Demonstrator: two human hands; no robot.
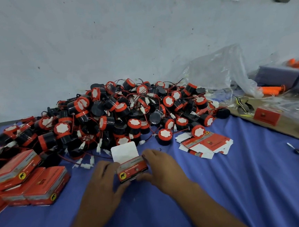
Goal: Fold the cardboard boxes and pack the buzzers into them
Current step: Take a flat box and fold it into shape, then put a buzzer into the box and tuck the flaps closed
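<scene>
Left hand [103, 179] and right hand [160, 165] grip a red box [132, 168] from either side, fingers curled on it, white flap up. Buzzer pile [112, 113] behind; flat boxes [204, 143] to the right.

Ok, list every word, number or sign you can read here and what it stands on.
"12V": starts a white line on the small red cardboard box held by the left hand and right hand; the rest is blurred.
A black animal emblem, no words: same box.
Print on the stacked red cardboard boxes and flat red-and-white box blanks: too small to read.
</scene>
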